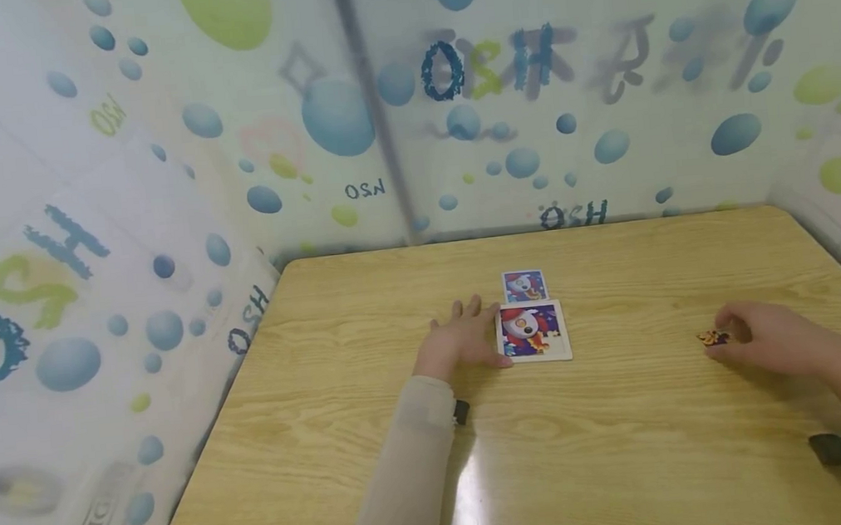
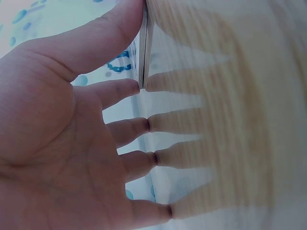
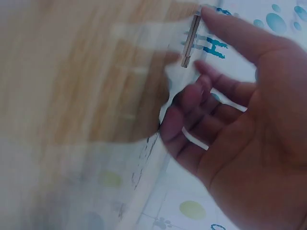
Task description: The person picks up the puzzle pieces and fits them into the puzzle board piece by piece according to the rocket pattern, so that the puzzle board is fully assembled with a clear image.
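Note:
A jigsaw puzzle board (image 1: 563,329) with a white border and a cartoon picture lies mid-table. Its picture has a gap at the lower right. My left hand (image 1: 465,338) spreads beside its left edge, thumb and index fingertips at the board, other fingertips on the table. In the left wrist view the board's thin edge (image 2: 143,48) shows beside the thumb. To the right, low over the table, my right hand (image 1: 780,339) pinches a dark and orange puzzle piece (image 1: 714,338) between thumb and index finger. The right wrist view shows the piece edge-on (image 3: 192,38).
A small picture card (image 1: 524,286) with a similar cartoon lies just behind the board. The wooden table (image 1: 364,301) meets a patterned curtain (image 1: 459,192) at the back, with more of it along the left and right sides.

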{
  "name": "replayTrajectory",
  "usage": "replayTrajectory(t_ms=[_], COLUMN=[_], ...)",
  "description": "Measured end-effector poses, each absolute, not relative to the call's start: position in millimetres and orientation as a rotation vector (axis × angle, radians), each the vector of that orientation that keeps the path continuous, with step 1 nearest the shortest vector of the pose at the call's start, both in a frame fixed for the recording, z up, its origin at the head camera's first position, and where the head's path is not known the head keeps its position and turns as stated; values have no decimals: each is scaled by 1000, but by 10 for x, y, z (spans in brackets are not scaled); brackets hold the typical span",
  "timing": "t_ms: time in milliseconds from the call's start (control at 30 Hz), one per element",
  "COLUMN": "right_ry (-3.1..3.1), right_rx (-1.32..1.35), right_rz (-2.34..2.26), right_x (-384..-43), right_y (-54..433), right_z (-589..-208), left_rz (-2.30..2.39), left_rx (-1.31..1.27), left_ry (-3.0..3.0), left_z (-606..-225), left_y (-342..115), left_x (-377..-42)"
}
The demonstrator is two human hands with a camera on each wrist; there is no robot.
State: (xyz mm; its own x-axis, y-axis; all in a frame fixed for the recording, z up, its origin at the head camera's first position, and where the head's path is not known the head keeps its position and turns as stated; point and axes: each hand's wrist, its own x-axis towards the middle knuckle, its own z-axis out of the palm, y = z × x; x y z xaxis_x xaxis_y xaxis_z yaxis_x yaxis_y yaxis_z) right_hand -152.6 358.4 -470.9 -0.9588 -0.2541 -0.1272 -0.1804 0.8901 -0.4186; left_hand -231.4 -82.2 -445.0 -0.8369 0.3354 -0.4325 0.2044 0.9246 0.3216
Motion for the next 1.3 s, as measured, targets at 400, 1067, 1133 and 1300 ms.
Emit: replayTrajectory(t_ms=[400, 1067, 1133, 1300], right_ry=[2873, 2940, 2963, 2983], right_rx=[-515, -588, -620, -648], right_rz=[-696, -630, -620, -587], right_x=[-1543, -1540, -1536, -1535], right_y=[3580, 3559, 3519, 3333], right_z=[-4760, -4809, -4807, -4768], left_rz=[385, 371, 374, 397], left_rx=[373, 376, 378, 378], left_ry=[2587, 2590, 2589, 2584], left_z=[-4456, -4462, -4456, -4440], left_y=[-825, -815, -817, -825], left_x=[-2309, -2314, -2310, -2302])
